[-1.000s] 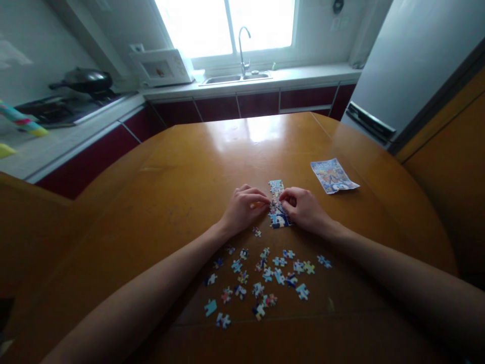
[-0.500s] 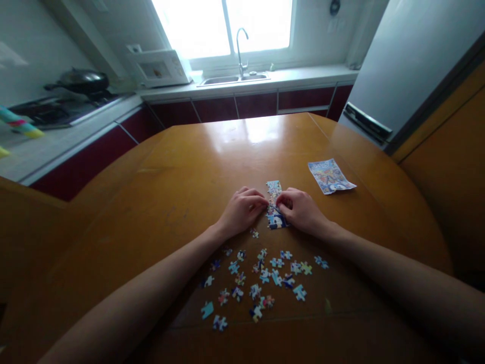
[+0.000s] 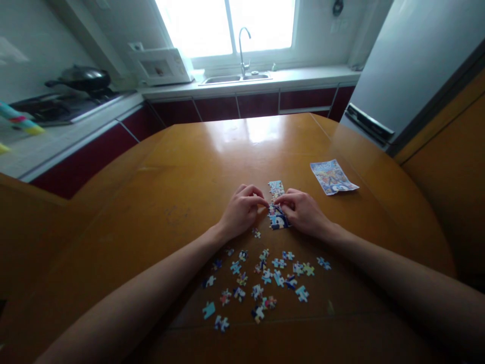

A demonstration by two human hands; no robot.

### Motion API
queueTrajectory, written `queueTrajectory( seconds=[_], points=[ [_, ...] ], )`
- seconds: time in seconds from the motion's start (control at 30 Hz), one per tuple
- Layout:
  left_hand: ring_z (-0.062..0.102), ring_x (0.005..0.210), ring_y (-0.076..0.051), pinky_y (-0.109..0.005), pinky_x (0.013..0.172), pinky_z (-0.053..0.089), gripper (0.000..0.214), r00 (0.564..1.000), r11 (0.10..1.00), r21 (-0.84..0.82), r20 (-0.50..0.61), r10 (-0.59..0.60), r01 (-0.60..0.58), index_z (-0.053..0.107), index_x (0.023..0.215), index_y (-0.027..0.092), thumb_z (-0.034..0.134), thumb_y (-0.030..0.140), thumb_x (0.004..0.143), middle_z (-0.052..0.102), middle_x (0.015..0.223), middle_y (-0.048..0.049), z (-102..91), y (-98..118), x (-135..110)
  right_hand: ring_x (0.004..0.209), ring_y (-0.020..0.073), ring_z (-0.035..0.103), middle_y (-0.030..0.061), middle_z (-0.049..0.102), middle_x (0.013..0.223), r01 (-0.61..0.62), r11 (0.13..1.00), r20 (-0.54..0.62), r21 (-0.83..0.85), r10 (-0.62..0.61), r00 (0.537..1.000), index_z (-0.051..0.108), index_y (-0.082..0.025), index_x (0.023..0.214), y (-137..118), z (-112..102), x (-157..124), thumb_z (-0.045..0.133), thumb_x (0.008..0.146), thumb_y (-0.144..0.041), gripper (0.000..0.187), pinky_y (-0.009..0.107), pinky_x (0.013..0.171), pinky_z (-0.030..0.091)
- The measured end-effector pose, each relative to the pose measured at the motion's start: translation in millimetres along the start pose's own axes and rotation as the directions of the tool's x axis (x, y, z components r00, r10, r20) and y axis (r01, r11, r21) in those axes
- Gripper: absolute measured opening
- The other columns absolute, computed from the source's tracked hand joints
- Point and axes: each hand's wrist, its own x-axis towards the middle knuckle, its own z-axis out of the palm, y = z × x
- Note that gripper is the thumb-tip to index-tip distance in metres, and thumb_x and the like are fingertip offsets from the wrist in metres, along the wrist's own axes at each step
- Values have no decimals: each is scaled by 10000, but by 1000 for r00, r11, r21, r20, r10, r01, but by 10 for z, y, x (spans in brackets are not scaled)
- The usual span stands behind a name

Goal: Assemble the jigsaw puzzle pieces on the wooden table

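A narrow strip of joined jigsaw puzzle [image 3: 276, 188] lies on the wooden table, with a dark blue and white figure at its near end. At the strip's left edge, my left hand [image 3: 244, 208] has its thumb and index finger closed on the puzzle. My right hand [image 3: 303, 211] comes from the other side, fingers bent and index fingertip pressing the strip's middle. The fingers partly cover the pieces there. One loose puzzle piece [image 3: 256, 233] lies just below my left hand. Several more loose pieces [image 3: 279, 278] are scattered nearer to me, between my forearms.
A creased picture sheet [image 3: 333, 177] lies to the right on the wooden table [image 3: 212, 167]. Beyond the table's far edge are a counter with a sink [image 3: 223, 79], a microwave [image 3: 162, 66] and a wok [image 3: 85, 78] on the stove. A fridge [image 3: 413, 65] stands at right.
My right index finger has straightened and reached slightly left over the strip. My left hand stays at the left edge. The whole view has shifted slightly.
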Motion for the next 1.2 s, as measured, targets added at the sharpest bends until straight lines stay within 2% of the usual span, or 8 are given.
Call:
queueTrajectory(
  seconds=[0.37, 0.63, 1.2],
  points=[
    [509, 898, -193, -366, 845, 479, 415, 999, 1000, 27, 35, -11, 10, 786, 848, 280, 520, -36, 811, 644, 936, -33, -1, 3, -2, 779, 177, 596, 56, 650, 878, 16, 994, 82, -113, -7, 997, 788, -257, 949, -33, -33, 6, 550, 884, -154, 267, 297, 714, 432],
    [511, 957, -201, -382, 883, 488, 441, 999, 1000, 8, 37, 3, -3, 773, 931, 270, 494, -48, 807, 636, 957, -39, -1, 32, -2, 784, 168, 593, 51, 642, 883, 31, 991, 87, -132, -20, 996, 778, -262, 982, -22, -31, -6, 537, 896, -159, 276, 281, 720, 432],
    [509, 952, -201, -378, 863, 489, 428, 999, 1000, 17, 47, 11, -12, 778, 902, 273, 517, -49, 794, 643, 965, -37, -12, 50, -5, 785, 175, 597, 50, 641, 874, 30, 989, 100, -145, -16, 995, 778, -265, 993, -4, -35, 1, 530, 898, -170, 282, 290, 726, 432]
  ],
)
